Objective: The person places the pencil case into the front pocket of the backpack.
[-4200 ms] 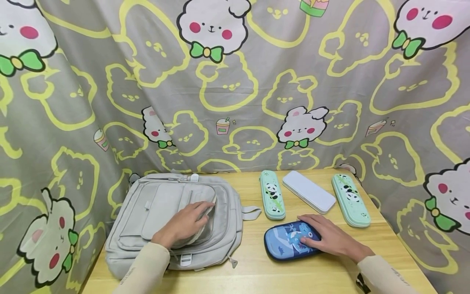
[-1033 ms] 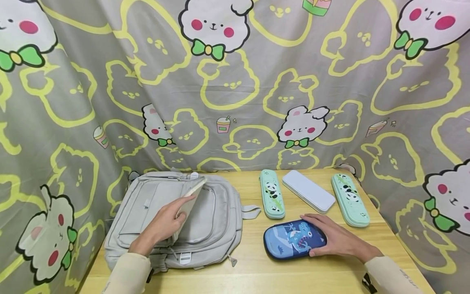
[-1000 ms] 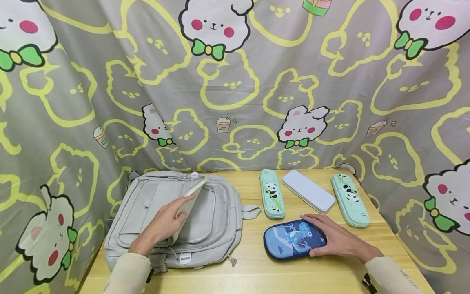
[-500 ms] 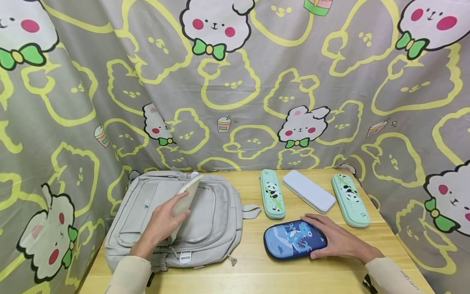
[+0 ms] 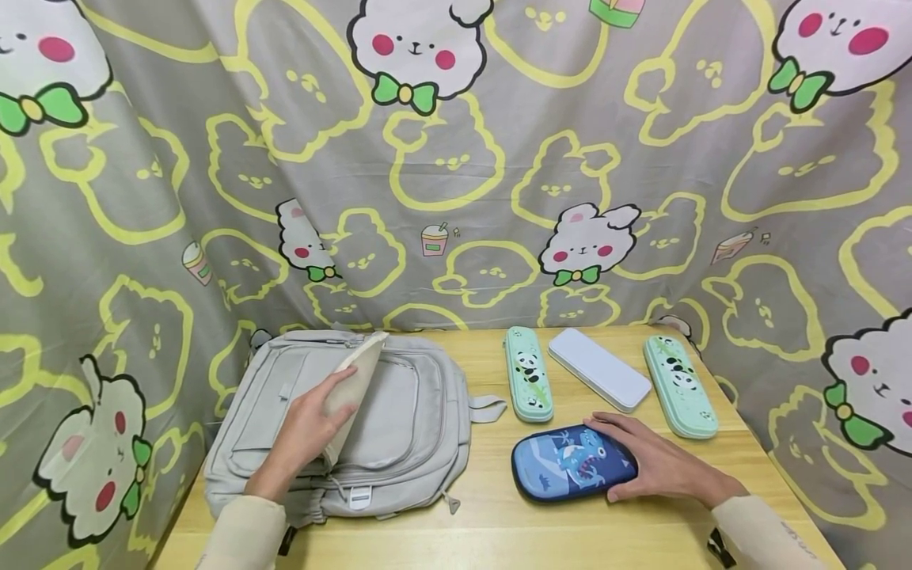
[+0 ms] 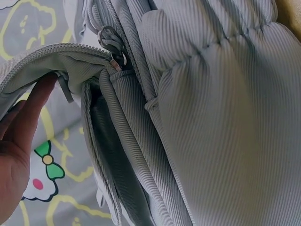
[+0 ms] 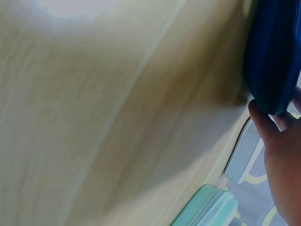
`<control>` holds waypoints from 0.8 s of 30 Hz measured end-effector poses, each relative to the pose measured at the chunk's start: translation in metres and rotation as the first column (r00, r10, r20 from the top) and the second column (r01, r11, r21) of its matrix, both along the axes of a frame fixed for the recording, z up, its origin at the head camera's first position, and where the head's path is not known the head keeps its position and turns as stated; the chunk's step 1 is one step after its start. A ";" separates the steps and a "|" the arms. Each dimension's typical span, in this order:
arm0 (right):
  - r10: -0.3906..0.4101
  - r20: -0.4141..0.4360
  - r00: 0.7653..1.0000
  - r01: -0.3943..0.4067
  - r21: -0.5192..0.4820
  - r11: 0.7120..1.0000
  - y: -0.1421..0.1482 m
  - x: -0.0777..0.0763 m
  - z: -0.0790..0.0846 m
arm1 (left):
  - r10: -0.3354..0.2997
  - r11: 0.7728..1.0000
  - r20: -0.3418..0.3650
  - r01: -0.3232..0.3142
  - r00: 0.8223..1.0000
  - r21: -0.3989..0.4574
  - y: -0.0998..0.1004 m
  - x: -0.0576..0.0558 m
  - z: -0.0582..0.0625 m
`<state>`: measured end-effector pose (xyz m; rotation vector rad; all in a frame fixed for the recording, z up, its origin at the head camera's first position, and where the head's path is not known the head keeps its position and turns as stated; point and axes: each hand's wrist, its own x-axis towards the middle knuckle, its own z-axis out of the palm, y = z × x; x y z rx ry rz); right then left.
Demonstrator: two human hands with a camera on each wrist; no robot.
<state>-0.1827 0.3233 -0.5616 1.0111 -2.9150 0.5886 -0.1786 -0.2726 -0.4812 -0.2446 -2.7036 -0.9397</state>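
A grey backpack lies on the table at left, front side up. My left hand holds up the zip-edged flap of its front pocket; in the left wrist view, fingers touch the flap's underside, and a dark gap shows beside the flap. At right, my right hand grips one end of a blue pencil case with a dinosaur print, thumb on the near side, fingers on the far side. The right wrist view shows fingertips at the case's end. Whether it is off the table I cannot tell.
Behind the blue case lie a mint panda pencil case, a plain pale case and another mint panda case. A strap loop sticks out of the backpack. A patterned curtain encloses the wooden table.
My left hand first lay over the pocket's edge; it has since drawn the flap up and leftward, opening the pocket wider. My right thumb moved from the case's top to its near side.
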 end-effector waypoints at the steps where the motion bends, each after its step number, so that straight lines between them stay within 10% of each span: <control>1: 0.002 0.008 1.000 -0.002 0.003 1.000 0.000 -0.001 0.000 | -0.001 1.000 -0.005 0.001 1.000 0.004 -0.001 0.000 0.000; 24: -0.053 0.034 0.998 0.052 0.035 0.998 -0.001 0.003 0.001 | 0.036 0.995 0.039 -0.040 0.999 0.096 -0.010 0.002 0.003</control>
